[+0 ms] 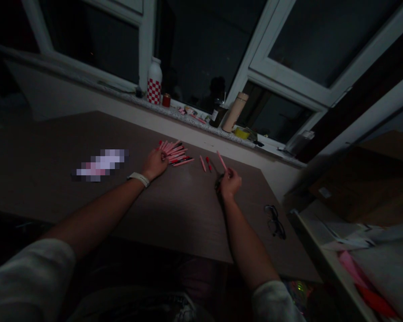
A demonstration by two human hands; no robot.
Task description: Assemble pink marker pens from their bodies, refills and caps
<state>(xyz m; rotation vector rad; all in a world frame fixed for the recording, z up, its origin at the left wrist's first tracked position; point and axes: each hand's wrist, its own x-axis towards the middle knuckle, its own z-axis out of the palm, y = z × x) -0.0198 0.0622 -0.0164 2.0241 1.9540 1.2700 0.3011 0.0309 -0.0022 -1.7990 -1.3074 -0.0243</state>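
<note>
Windows (201, 40), dark and white-framed, stretch across the top of a dim room, and below them sits a wide brown table (184, 203), angled through the view. Between the two runs a speckled sill (139, 101), and it's a busy one: a white bottle (154, 80) with red checks, a tan flask (235, 112) leaning over, a small red jar (166, 99) beside the bottle. Over on the right, a brown cardboard box (362, 192) looms in the gloom.

Down to the tabletop! Glasses (274, 221) lie near the right edge; a blurred-out item rests well left. And here's the action: the left hand (156, 164), pale band (139, 179) at the wrist, is right on the left end of a pile of pens (177, 153), fingers bent against it; whether they're clamped on one, I can't tell. Across the gap, the right hand (231, 182) has thumb and fingers pinched on a pink pen (221, 160), tip angled up toward the sill. Between hands, nearer the right, lie two strays: a loose pink pen (203, 163) and a red pen (208, 164), just beside each other.
</note>
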